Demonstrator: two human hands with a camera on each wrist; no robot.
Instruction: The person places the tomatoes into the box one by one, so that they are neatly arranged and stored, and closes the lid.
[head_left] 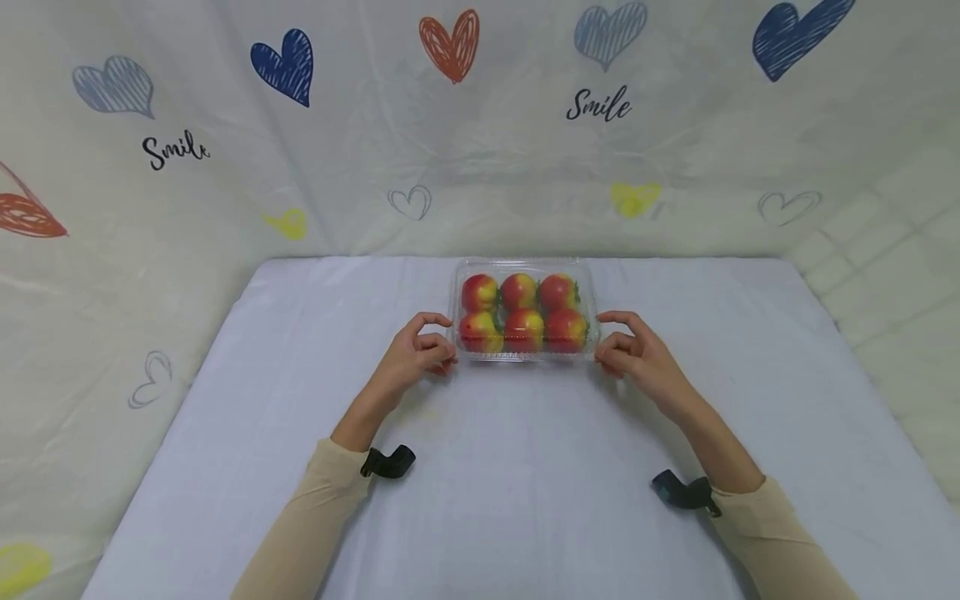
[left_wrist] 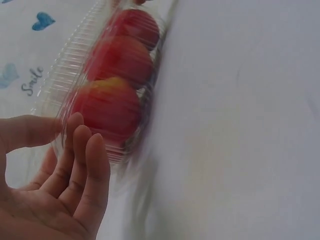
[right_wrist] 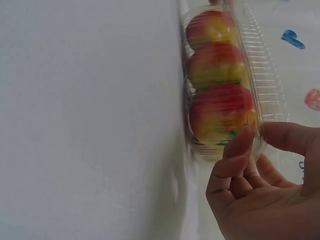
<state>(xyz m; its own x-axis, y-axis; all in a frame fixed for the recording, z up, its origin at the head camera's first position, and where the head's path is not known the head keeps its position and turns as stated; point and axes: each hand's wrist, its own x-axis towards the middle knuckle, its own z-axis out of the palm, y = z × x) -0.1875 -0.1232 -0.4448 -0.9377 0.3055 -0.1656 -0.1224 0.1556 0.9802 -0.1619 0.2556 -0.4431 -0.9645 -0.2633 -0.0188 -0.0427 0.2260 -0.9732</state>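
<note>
A clear plastic clamshell box (head_left: 525, 357) with a lid over it lies toward the far edge of the table. Inside it several red-and-yellow round fruits (head_left: 523, 330), apple- or peach-like, sit in two rows. My left hand (head_left: 408, 358) holds the box's left end, its thumb and fingertips at the ribbed wall and rim in the left wrist view. At the opposite end, my right hand (head_left: 648, 367) grips the box the same way, fingers bent. Some green, leaf-like bits show beside the fruits (right_wrist: 220, 115) in the right wrist view. Whether the box touches the table cannot be told.
A white cloth covers the table (head_left: 510, 483). Behind it hangs a pale curtain (head_left: 510, 142) printed with hearts and the word Smile. Dark wrist cameras (head_left: 388, 462) are strapped over both beige sleeves (head_left: 311, 508).
</note>
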